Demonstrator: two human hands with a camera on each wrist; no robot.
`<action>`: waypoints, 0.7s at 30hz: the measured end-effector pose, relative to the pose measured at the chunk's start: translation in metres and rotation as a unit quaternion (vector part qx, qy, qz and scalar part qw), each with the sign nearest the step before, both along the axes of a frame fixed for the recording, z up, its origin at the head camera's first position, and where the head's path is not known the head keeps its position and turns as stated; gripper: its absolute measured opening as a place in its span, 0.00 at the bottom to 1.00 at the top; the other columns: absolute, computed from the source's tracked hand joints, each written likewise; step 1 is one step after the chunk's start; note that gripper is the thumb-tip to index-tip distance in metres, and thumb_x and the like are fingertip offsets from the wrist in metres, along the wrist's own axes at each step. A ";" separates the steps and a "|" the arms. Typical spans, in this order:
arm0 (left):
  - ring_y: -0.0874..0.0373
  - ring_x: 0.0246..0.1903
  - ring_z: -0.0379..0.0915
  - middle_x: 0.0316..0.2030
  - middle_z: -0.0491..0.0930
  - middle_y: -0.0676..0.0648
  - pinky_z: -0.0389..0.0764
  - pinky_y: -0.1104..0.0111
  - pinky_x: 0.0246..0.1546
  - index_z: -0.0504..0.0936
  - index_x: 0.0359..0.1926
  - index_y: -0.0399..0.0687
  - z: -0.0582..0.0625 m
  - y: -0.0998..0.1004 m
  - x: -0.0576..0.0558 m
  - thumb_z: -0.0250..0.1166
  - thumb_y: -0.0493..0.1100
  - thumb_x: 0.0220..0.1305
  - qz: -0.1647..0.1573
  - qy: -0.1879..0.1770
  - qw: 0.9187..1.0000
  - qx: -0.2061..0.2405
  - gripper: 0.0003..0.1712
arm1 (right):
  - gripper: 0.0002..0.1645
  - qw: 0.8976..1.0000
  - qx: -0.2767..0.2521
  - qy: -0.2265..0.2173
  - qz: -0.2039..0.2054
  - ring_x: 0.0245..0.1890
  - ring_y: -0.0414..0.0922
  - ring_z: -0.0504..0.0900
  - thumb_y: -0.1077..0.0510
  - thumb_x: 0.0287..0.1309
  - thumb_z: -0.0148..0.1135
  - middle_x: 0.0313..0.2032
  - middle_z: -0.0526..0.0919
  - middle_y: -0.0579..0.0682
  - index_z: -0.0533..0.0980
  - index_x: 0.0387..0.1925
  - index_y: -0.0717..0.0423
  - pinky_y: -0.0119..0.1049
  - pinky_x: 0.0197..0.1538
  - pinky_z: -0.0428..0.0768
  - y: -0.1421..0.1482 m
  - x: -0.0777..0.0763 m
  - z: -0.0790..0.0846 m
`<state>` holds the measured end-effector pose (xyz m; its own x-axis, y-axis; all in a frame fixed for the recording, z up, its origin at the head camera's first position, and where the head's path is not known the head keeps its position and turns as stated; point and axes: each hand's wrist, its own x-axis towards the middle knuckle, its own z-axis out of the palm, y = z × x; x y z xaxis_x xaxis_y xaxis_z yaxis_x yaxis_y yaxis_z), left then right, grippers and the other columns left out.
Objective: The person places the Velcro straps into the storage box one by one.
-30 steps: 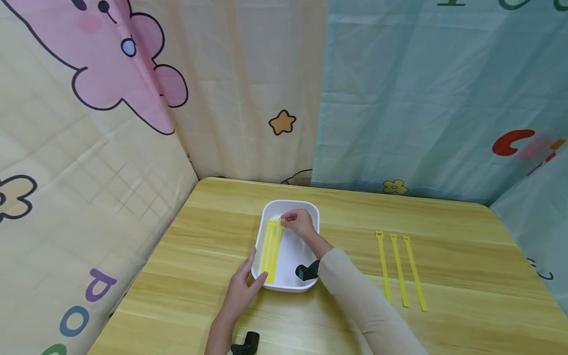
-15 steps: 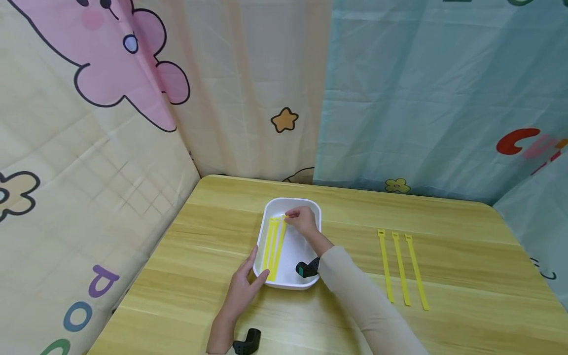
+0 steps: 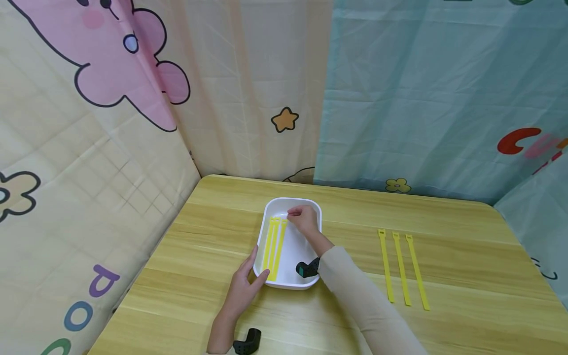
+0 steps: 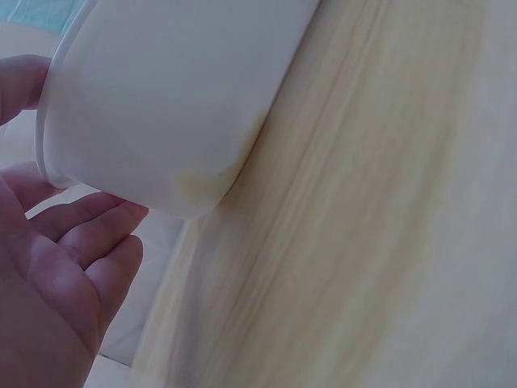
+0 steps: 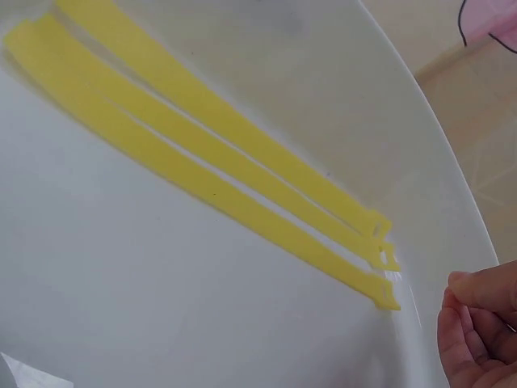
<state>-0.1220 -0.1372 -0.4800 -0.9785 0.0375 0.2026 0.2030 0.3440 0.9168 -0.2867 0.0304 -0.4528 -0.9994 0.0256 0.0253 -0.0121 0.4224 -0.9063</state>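
Note:
Three flat yellow cable straps with slotted heads lie side by side along the left of a white plastic tray [image 3: 298, 285]; the rightmost strap [image 3: 280, 251] is nearest my right hand. My right hand [image 3: 303, 219] hovers inside the tray's far end, thumb and forefinger tips together with nothing between them. In the right wrist view, a small gap separates those fingertips [image 5: 462, 284] from the strap heads [image 5: 386, 293]. My left hand [image 3: 241, 287] holds the tray's near left corner, thumb at the front rim and fingers along the outer wall [image 4: 129, 153].
Another three yellow straps [image 3: 401, 273] lie roughly parallel on the wooden table [image 3: 355, 212], right of the tray. Printed curtains [image 3: 248, 88] hang behind the table and on its left. A black wrist camera [image 3: 307, 268] on my right wrist overlaps the tray.
My right hand has let go of the rightmost strap and drawn slightly right of its head. That strap shifted right, then settled beside the other two. My left hand stays on the tray.

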 end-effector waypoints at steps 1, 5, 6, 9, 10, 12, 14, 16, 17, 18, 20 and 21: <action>0.49 0.64 0.51 0.66 0.57 0.43 0.55 0.56 0.62 0.56 0.68 0.41 0.000 0.000 0.000 0.62 0.44 0.61 -0.001 0.000 1.000 0.001 0.39 | 0.05 1.000 0.000 0.002 0.001 0.30 0.45 0.81 0.68 0.48 0.66 0.28 0.83 0.53 0.82 0.31 0.64 0.33 0.35 0.80 0.000 0.000 0.000; 0.48 0.64 0.50 0.66 0.56 0.43 0.54 0.55 0.62 0.56 0.68 0.41 -0.001 0.000 0.000 0.62 0.43 0.61 -0.001 -0.001 1.000 0.001 0.38 | 0.05 1.000 -0.004 0.013 0.005 0.29 0.44 0.79 0.67 0.49 0.67 0.27 0.82 0.52 0.82 0.31 0.63 0.32 0.34 0.80 0.001 0.000 -0.001; 0.48 0.65 0.50 0.66 0.56 0.43 0.54 0.55 0.62 0.55 0.69 0.42 -0.001 0.000 0.000 0.62 0.43 0.61 -0.001 -0.002 1.000 0.000 0.39 | 0.05 1.000 -0.007 0.016 0.005 0.28 0.44 0.79 0.67 0.49 0.67 0.27 0.82 0.52 0.82 0.31 0.63 0.32 0.33 0.80 0.001 0.001 -0.001; 0.48 0.65 0.50 0.66 0.56 0.43 0.54 0.55 0.62 0.56 0.69 0.42 -0.001 0.000 0.000 0.62 0.42 0.61 0.002 -0.007 1.000 -0.006 0.38 | 0.05 0.999 -0.022 0.025 -0.006 0.28 0.44 0.77 0.66 0.50 0.66 0.27 0.81 0.52 0.82 0.31 0.63 0.32 0.32 0.79 0.001 0.001 0.000; 0.47 0.65 0.50 0.66 0.56 0.43 0.54 0.55 0.62 0.56 0.68 0.42 0.000 0.000 0.000 0.62 0.42 0.61 0.003 -0.009 1.000 -0.007 0.38 | 0.05 0.999 -0.031 0.026 -0.011 0.28 0.44 0.78 0.66 0.49 0.67 0.27 0.82 0.51 0.82 0.32 0.63 0.31 0.32 0.79 0.001 0.001 0.001; 0.46 0.65 0.50 0.66 0.55 0.41 0.53 0.54 0.62 0.55 0.68 0.41 0.003 0.001 0.001 0.62 0.41 0.61 0.005 -0.013 1.000 -0.008 0.38 | 0.07 0.998 -0.055 0.020 -0.024 0.29 0.44 0.79 0.66 0.49 0.67 0.28 0.82 0.52 0.82 0.33 0.63 0.31 0.33 0.79 0.001 0.002 0.004; 0.44 0.65 0.49 0.66 0.55 0.40 0.52 0.52 0.62 0.55 0.68 0.40 0.006 0.002 0.003 0.62 0.39 0.61 0.007 -0.018 1.000 -0.007 0.38 | 0.08 0.996 -0.081 0.005 -0.034 0.30 0.44 0.80 0.65 0.49 0.68 0.29 0.83 0.52 0.82 0.34 0.62 0.31 0.36 0.80 0.002 0.002 0.008; 0.42 0.64 0.48 0.65 0.55 0.38 0.51 0.50 0.62 0.55 0.68 0.39 0.008 0.002 0.004 0.61 0.38 0.61 0.009 -0.018 1.000 -0.004 0.37 | 0.08 0.994 -0.104 -0.012 -0.037 0.33 0.45 0.80 0.64 0.49 0.68 0.30 0.83 0.52 0.82 0.35 0.61 0.32 0.38 0.80 0.003 0.003 0.014; 0.41 0.64 0.48 0.66 0.55 0.38 0.51 0.50 0.62 0.55 0.68 0.39 0.008 0.002 0.004 0.61 0.38 0.61 0.008 -0.017 1.000 -0.004 0.37 | 0.08 0.993 -0.112 -0.018 -0.038 0.33 0.45 0.80 0.63 0.50 0.68 0.30 0.83 0.52 0.82 0.35 0.61 0.33 0.40 0.80 0.004 0.003 0.017; 0.42 0.64 0.48 0.66 0.55 0.38 0.51 0.50 0.62 0.55 0.68 0.39 0.008 0.002 0.004 0.61 0.39 0.61 0.009 -0.018 1.000 -0.006 0.37 | 0.09 0.992 -0.119 -0.023 -0.037 0.34 0.45 0.80 0.63 0.50 0.67 0.31 0.83 0.52 0.82 0.36 0.60 0.33 0.41 0.79 0.005 0.004 0.020; 0.43 0.64 0.49 0.66 0.55 0.40 0.52 0.51 0.61 0.55 0.69 0.41 0.007 0.002 0.003 0.62 0.40 0.61 0.008 -0.016 1.000 -0.011 0.38 | 0.09 0.991 -0.121 -0.031 -0.037 0.35 0.45 0.80 0.62 0.51 0.66 0.32 0.83 0.52 0.82 0.36 0.59 0.37 0.43 0.79 0.009 0.004 0.025; 0.43 0.64 0.49 0.66 0.55 0.40 0.53 0.51 0.61 0.55 0.69 0.42 0.005 0.001 0.002 0.62 0.41 0.61 0.007 -0.014 1.000 -0.012 0.38 | 0.09 0.991 -0.121 -0.032 -0.037 0.36 0.45 0.80 0.62 0.52 0.66 0.33 0.82 0.52 0.82 0.37 0.59 0.38 0.44 0.79 0.011 0.005 0.027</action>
